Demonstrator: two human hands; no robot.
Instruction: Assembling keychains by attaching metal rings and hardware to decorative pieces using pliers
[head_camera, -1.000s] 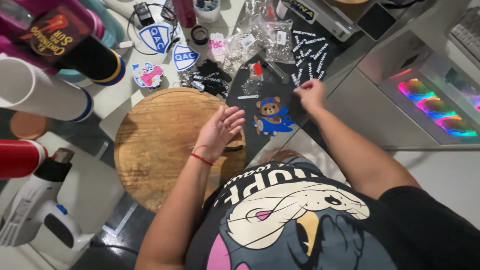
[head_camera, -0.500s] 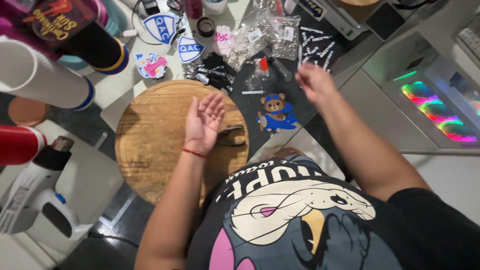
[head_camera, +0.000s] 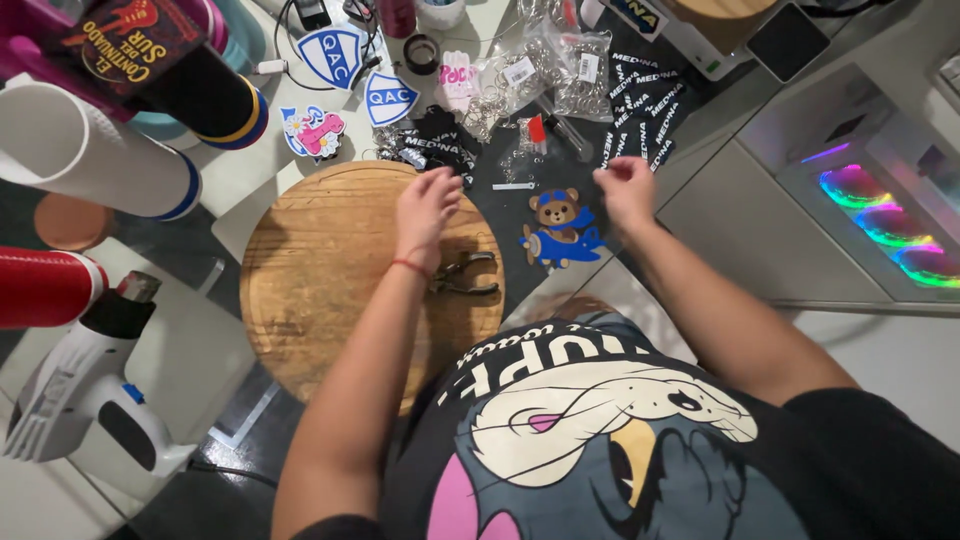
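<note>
Left hand (head_camera: 425, 208), a second ago flat and spread over round wooden board (head_camera: 320, 290), now lifted at board's far edge, fingers curled loosely, holding nothing visible. Right hand (head_camera: 625, 188) pinches something too small to identify, above bear-in-plane cutout (head_camera: 560, 228) on dark mat. Pliers (head_camera: 463, 275) lie near board's right edge, untouched.

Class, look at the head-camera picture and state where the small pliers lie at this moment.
The pliers lie on the right edge of the round wooden board, just beneath the left hand's wrist and left of the bear cutout.
</note>
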